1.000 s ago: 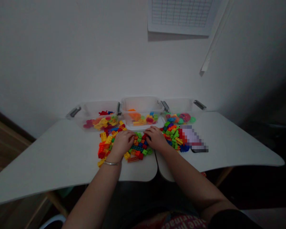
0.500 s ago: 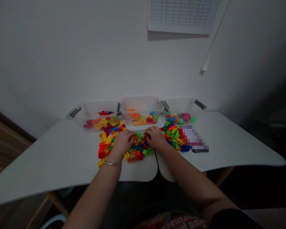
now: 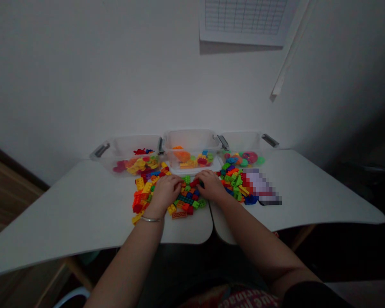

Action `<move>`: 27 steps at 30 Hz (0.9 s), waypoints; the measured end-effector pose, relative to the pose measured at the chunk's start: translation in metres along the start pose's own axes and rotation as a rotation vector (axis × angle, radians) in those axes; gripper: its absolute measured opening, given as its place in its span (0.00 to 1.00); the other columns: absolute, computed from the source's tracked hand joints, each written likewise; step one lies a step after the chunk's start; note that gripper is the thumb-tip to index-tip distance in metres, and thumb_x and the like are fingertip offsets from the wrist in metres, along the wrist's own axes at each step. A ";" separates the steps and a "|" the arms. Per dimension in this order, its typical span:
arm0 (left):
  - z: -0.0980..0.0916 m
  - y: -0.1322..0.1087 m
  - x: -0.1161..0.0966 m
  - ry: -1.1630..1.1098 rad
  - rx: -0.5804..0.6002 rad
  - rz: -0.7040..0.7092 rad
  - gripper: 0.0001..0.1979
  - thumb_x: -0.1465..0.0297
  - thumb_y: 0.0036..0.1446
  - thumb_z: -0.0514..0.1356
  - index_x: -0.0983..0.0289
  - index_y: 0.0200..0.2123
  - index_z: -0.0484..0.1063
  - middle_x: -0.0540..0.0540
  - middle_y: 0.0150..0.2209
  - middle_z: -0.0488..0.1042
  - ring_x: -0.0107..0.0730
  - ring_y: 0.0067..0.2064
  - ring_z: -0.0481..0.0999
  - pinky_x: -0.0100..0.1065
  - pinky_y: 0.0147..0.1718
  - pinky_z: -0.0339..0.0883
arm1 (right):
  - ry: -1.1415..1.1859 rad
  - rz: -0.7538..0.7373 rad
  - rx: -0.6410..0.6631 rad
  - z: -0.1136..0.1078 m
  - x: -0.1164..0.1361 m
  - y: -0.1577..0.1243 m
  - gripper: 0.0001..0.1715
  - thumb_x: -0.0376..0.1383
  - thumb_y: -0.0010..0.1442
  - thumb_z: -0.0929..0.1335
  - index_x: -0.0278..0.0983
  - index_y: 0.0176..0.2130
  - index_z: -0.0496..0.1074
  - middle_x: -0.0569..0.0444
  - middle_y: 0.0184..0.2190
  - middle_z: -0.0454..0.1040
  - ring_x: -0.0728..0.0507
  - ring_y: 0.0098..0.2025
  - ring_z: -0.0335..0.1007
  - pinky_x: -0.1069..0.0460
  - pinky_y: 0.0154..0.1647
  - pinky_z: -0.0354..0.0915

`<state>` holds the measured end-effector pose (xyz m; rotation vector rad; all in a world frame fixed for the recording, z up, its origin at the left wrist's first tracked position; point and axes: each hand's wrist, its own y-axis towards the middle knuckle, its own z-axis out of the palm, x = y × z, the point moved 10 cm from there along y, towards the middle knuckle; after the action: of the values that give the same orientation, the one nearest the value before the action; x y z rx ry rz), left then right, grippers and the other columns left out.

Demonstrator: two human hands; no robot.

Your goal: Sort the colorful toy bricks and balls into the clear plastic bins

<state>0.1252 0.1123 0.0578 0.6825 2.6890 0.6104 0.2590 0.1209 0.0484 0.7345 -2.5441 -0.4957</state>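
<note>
A pile of colourful toy building bricks (image 3: 185, 199) is spread on the white table in front of me. My left hand (image 3: 167, 190), with a bangle at its wrist, rests over the left part of the pile. Its fingers are curled together, and whatever lies under the fingertips is hidden. Across from it, my right hand (image 3: 211, 185) pinches a red brick (image 3: 195, 183) between thumb and fingers, just above the pile. A green brick (image 3: 187, 179) lies between the two hands.
Along the wall stand three clear plastic boxes: a left box (image 3: 122, 154), a middle box (image 3: 192, 139) and a right box (image 3: 244, 143), each holding coloured pieces. A blurred-out flat object (image 3: 263, 188) lies right of the bricks. A seam splits the white table (image 3: 308, 188).
The red brick at my right fingertips has turned and now points toward the left. My left hand has hardly moved.
</note>
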 end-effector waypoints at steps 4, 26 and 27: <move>0.000 0.000 -0.001 0.004 0.013 0.004 0.12 0.72 0.58 0.55 0.61 0.40 0.78 0.56 0.42 0.80 0.40 0.43 0.77 0.42 0.47 0.69 | 0.105 0.048 -0.110 -0.010 -0.008 -0.001 0.10 0.28 0.56 0.66 0.38 0.37 0.74 0.51 0.40 0.77 0.42 0.46 0.69 0.47 0.54 0.62; 0.001 0.001 -0.001 0.017 0.044 -0.007 0.12 0.72 0.59 0.55 0.63 0.41 0.78 0.56 0.43 0.80 0.42 0.44 0.77 0.44 0.47 0.68 | -0.046 -0.035 0.005 -0.013 0.008 0.002 0.06 0.32 0.60 0.68 0.36 0.38 0.75 0.48 0.44 0.77 0.42 0.50 0.66 0.46 0.55 0.60; 0.001 0.001 -0.001 0.016 0.044 -0.006 0.12 0.72 0.59 0.55 0.63 0.41 0.78 0.56 0.43 0.80 0.42 0.44 0.77 0.44 0.47 0.68 | -0.057 -0.045 0.018 -0.013 0.010 0.002 0.07 0.33 0.59 0.68 0.36 0.39 0.76 0.48 0.46 0.76 0.41 0.51 0.65 0.46 0.56 0.60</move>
<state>0.1271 0.1128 0.0578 0.6828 2.7259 0.5596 0.2571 0.1140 0.0627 0.7962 -2.5928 -0.5160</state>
